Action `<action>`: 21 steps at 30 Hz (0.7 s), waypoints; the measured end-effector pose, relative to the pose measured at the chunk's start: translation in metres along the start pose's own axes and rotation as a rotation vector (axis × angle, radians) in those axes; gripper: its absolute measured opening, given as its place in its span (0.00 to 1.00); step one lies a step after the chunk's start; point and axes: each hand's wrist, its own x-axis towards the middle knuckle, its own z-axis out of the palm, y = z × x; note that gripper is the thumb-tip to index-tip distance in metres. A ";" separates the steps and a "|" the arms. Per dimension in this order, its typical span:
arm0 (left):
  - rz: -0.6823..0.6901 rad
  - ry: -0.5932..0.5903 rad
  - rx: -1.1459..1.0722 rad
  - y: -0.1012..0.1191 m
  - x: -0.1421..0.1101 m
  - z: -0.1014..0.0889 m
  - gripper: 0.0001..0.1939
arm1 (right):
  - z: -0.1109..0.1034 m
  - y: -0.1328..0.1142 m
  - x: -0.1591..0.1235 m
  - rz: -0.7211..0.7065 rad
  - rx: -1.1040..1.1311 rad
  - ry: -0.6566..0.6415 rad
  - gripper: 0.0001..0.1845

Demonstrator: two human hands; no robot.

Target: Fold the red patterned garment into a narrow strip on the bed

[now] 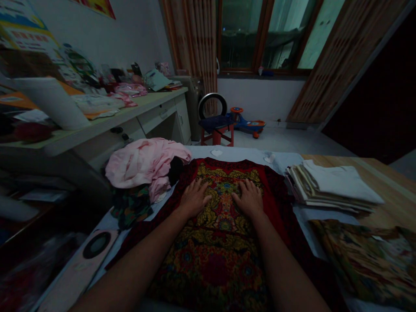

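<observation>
A dark red garment (224, 173) with a yellow floral panel lies spread flat on the table in front of me. My left hand (194, 198) rests palm down on its left side, fingers stretched out. My right hand (249, 198) lies flat on its right side, fingers likewise extended. Both hands press on the cloth near its upper middle and hold nothing.
A heap of pink clothes (146, 164) lies to the left. A stack of folded pale cloths (334, 186) sits at the right, with a patterned fabric (367, 255) below it. A cluttered desk (97, 121) runs along the left wall; a small chair (216, 121) stands beyond.
</observation>
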 end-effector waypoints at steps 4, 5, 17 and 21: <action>-0.146 0.035 0.029 0.012 0.009 -0.002 0.30 | -0.001 0.001 0.000 0.052 -0.018 0.003 0.36; -0.125 0.053 0.032 0.016 0.013 -0.001 0.28 | -0.001 0.001 0.001 0.056 -0.018 0.003 0.36; -0.260 0.000 -0.040 0.027 0.033 0.003 0.36 | -0.005 0.029 0.009 0.112 -0.016 0.020 0.30; -0.289 0.034 0.026 0.050 0.042 -0.004 0.31 | -0.004 0.030 0.009 0.120 -0.015 0.035 0.30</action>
